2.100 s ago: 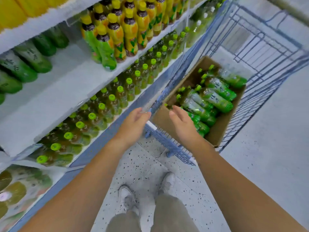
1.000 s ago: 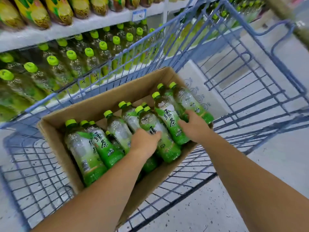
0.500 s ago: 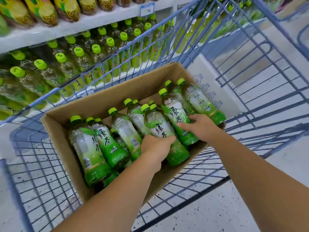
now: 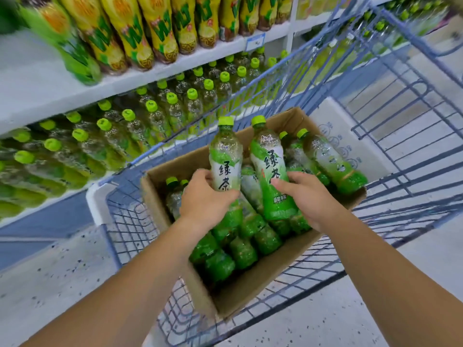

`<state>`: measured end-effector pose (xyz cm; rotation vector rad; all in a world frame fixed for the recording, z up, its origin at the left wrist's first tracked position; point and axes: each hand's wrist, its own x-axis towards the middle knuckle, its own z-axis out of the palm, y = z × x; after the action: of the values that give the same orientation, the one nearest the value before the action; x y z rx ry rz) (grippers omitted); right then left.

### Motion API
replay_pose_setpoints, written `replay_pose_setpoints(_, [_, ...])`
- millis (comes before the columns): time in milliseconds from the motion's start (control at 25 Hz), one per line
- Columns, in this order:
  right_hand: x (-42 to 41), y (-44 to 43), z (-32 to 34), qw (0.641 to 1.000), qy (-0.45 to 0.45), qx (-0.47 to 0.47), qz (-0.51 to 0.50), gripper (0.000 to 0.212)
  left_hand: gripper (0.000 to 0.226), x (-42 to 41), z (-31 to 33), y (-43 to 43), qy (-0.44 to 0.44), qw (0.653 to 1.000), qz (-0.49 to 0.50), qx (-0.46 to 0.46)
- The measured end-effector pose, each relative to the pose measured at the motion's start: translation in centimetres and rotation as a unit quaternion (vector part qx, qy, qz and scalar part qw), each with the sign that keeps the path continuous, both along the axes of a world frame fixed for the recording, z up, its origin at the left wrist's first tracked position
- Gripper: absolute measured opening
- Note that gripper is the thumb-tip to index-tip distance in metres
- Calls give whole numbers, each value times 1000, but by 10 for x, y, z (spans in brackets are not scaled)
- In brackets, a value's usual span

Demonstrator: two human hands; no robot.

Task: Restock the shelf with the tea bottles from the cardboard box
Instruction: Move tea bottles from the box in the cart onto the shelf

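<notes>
An open cardboard box (image 4: 253,284) sits in a blue wire cart and holds several green tea bottles lying down. My left hand (image 4: 204,196) grips one tea bottle (image 4: 225,156) around its middle, raised upright above the box. My right hand (image 4: 304,196) grips a second tea bottle (image 4: 269,169), also lifted and tilted with its green cap up. Other bottles (image 4: 330,161) stay in the box beside and below my hands. The shelf row (image 4: 140,131) to the left holds matching green-capped bottles.
The blue wire cart (image 4: 390,136) surrounds the box, and its near rim (image 4: 117,221) stands between the box and the shelf. An upper white shelf (image 4: 37,86) carries yellow-labelled bottles (image 4: 160,28). Speckled floor (image 4: 50,284) lies at lower left.
Both hands closed on bottles lying in the box and have lifted one each upright above it. The view has swung slightly toward the shelf.
</notes>
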<state>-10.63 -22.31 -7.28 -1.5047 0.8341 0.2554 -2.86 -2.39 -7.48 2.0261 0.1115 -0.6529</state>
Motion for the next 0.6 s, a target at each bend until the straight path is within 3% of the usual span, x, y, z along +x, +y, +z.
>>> replay_pose_setpoints(40, [7, 15, 9, 1000, -24, 7, -2, 30, 47, 7, 8, 13, -11, 1000, 3, -3])
replay_pose_setpoints(120, [22, 47, 26, 998, -60, 15, 0, 20, 48, 22, 26, 44, -27, 1000, 6, -14])
replay_pose_setpoints(600, [169, 280, 88, 983, -165, 27, 83, 25, 46, 138, 94, 286, -169, 981, 88, -31])
